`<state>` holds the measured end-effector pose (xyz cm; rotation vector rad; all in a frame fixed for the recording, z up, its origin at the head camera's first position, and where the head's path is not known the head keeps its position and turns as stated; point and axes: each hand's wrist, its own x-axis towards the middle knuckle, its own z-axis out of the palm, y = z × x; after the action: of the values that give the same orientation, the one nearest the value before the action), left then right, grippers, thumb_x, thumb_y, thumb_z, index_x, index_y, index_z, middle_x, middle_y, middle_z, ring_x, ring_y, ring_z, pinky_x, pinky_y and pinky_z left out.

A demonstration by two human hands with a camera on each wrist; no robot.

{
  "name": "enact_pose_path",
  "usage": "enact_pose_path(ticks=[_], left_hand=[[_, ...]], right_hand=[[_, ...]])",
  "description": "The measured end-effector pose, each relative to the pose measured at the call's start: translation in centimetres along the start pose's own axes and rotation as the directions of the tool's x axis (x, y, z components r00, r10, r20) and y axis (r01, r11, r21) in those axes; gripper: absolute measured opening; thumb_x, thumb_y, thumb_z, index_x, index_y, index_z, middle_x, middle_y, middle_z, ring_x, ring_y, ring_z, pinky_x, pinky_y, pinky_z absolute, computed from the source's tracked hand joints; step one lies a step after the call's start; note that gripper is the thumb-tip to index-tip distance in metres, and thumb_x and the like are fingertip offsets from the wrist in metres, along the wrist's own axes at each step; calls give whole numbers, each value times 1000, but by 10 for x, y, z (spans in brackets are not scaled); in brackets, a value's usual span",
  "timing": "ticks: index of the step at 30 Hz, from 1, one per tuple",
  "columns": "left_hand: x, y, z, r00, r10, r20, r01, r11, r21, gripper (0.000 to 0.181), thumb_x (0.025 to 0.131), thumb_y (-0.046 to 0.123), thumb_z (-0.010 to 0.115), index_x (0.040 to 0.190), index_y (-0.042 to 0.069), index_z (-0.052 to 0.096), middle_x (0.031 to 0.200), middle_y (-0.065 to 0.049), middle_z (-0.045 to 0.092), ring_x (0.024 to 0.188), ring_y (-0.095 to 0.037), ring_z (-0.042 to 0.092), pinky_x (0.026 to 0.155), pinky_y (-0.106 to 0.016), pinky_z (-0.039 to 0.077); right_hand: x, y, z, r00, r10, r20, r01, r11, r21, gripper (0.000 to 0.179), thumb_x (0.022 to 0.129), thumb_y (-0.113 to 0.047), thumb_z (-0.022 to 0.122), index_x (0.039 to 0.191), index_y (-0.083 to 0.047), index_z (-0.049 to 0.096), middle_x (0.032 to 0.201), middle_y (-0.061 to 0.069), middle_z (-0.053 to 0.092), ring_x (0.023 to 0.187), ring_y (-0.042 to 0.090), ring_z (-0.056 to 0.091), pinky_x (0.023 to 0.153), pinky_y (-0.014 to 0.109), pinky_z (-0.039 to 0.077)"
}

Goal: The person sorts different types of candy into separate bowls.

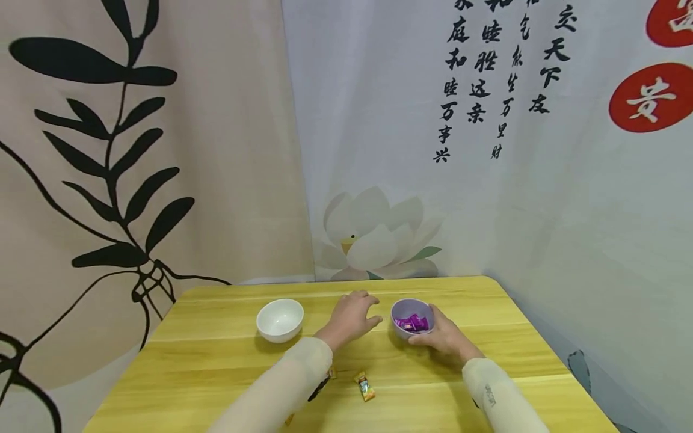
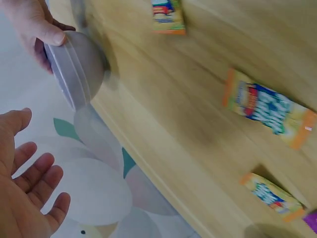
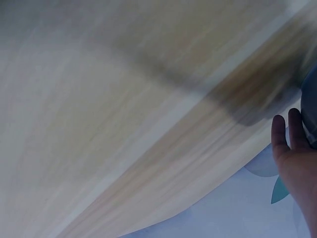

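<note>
My right hand (image 1: 446, 338) holds a small purple bowl (image 1: 405, 308) by its right side, thumb at the near rim and fingers around the far side. Inside the bowl lie several purple-wrapped candies (image 1: 414, 323). In the left wrist view the bowl (image 2: 81, 67) shows its outer wall, with a shadow on the table beside it. My left hand (image 1: 352, 317) hovers just left of the bowl, fingers spread and loosely bent, holding nothing. The right wrist view catches only part of my right hand (image 3: 297, 163) and the bowl's dark edge.
A white bowl (image 1: 280, 325) stands left of my left hand. Yellow-wrapped candies lie on the wooden table (image 1: 433, 403), one (image 1: 365, 386) near the middle and others partly behind my left sleeve. A purple wrapper (image 2: 312, 220) shows at the left wrist view's edge. A printed curtain hangs behind.
</note>
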<state>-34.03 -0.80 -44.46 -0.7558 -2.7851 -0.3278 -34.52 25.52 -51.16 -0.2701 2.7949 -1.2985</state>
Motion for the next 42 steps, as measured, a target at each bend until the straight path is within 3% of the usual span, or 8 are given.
enact_pose_path(ticks=[5, 11, 16, 22, 27, 31, 36, 42], left_hand=[[-22, -13, -6, 999, 34, -21, -34, 999, -17, 39, 91, 39, 72, 120, 13, 70, 114, -3, 67, 107, -22, 62, 97, -45, 47], [-49, -31, -14, 998, 22, -64, -25, 998, -53, 38, 89, 36, 75, 118, 10, 71, 111, -3, 67, 104, -23, 63, 92, -47, 48], [-69, -45, -16, 997, -9, -72, 3, 997, -72, 39, 90, 38, 73, 117, 10, 70, 110, -3, 66, 105, -24, 62, 92, -49, 47], [-103, -63, -15, 991, -85, -107, 74, 992, -104, 36, 88, 37, 75, 112, 10, 71, 108, -4, 67, 105, -27, 61, 89, -49, 47], [-136, -77, -10, 977, -168, -132, 149, 978, -145, 36, 84, 34, 80, 107, 7, 72, 114, -13, 67, 108, -33, 61, 91, -55, 46], [-157, -93, -3, 956, -239, -170, 218, 967, -130, 37, 80, 34, 83, 104, 9, 73, 115, -11, 68, 106, -33, 64, 90, -57, 47], [-170, -111, 3, 933, -322, -164, 306, 945, -115, 37, 79, 37, 83, 103, 11, 73, 103, -3, 69, 94, -26, 65, 83, -53, 49], [-177, -119, 9, 912, -394, -110, 387, 918, -83, 44, 78, 44, 82, 104, 10, 72, 99, -4, 67, 92, -26, 63, 79, -50, 48]], right_hand=[[1, 1, -1, 1000, 16, 14, -15, 999, -31, 120, 72, -43, 88, 153, 8, 14, 151, 31, 34, 137, 49, 33, 110, 64, 25], [2, 1, 0, 1000, 7, 9, -7, 1000, -26, 120, 72, -44, 88, 153, 7, 16, 149, 31, 36, 136, 49, 35, 110, 63, 26], [1, 1, 0, 1000, 28, 13, -28, 999, -20, 122, 72, -44, 88, 154, 7, 13, 151, 32, 32, 138, 50, 32, 110, 64, 24], [-1, -1, 0, 1000, 21, 6, -21, 999, -26, 120, 72, -42, 88, 153, 8, 15, 149, 31, 36, 136, 49, 35, 110, 63, 25], [-1, -4, -1, 1000, 26, 11, -26, 999, -27, 120, 73, -42, 88, 153, 8, 15, 149, 31, 36, 136, 49, 35, 110, 64, 25], [-1, -7, 0, 999, 31, 15, -31, 999, -24, 121, 73, -43, 88, 153, 8, 14, 150, 31, 34, 137, 49, 33, 110, 64, 24], [0, -5, 1, 999, 34, 11, -34, 999, -24, 121, 72, -44, 88, 154, 7, 14, 151, 31, 33, 137, 49, 33, 111, 63, 24], [2, -1, 3, 1000, 28, 10, -28, 999, -22, 120, 72, -42, 89, 153, 7, 16, 149, 31, 35, 136, 49, 35, 110, 64, 25]])
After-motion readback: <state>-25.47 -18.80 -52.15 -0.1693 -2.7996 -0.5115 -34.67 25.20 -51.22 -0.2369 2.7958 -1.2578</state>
